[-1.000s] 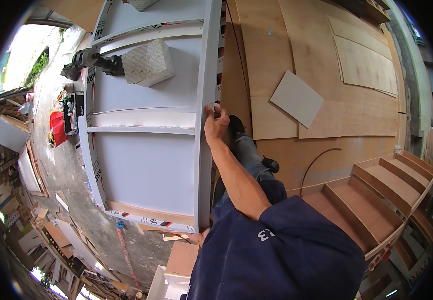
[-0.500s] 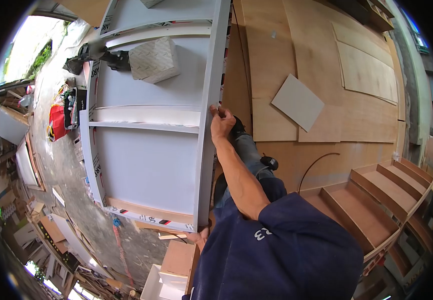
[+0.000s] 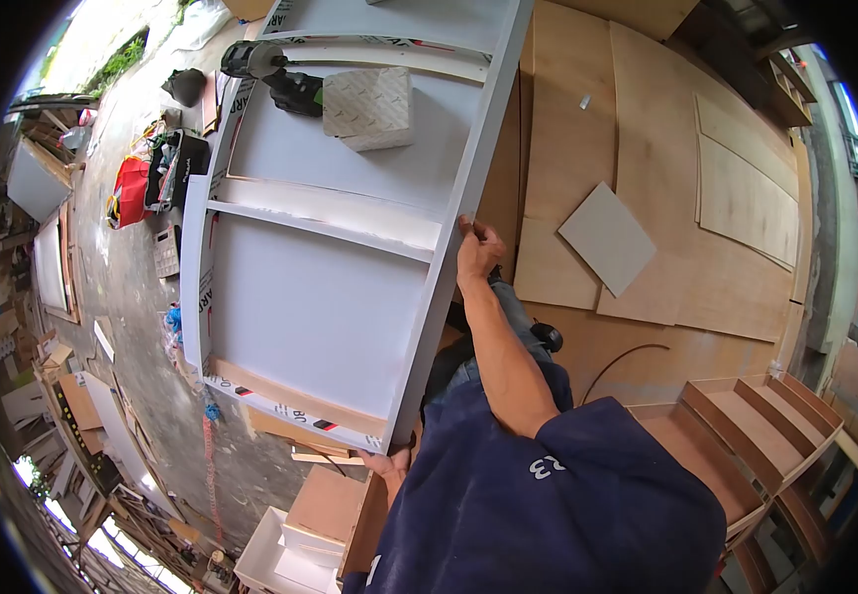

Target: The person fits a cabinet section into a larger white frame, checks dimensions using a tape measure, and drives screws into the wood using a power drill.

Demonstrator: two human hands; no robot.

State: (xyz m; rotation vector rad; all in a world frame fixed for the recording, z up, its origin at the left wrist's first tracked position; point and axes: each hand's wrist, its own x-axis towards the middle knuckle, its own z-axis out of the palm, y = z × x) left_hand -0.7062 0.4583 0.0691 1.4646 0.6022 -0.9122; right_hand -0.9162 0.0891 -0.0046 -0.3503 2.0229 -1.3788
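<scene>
A large white panel frame (image 3: 434,322) with crossbars and pale panels lies tilted in front of me. My right hand (image 3: 480,247) is at its right long edge, thumb and fingers pinched together; what is between them is too small to make out. At the near corner of the frame, my left hand (image 3: 387,463) grips from below, with some fingers hidden. On the frame's upper panel rests a wrapped block (image 3: 367,107), touching a dark power tool (image 3: 295,91) to its left.
Plywood sheets (image 3: 647,129) lie to the right, a square board (image 3: 607,240) on them. Compartmented wooden trays (image 3: 716,436) stand at the lower right. A red bag (image 3: 130,192) is on the concrete floor at left. Open boxes (image 3: 325,505) sit near my left hand.
The view has turned, so the frame appears more slanted and farther right. My right hand remains at the long edge and my left hand at the near corner.
</scene>
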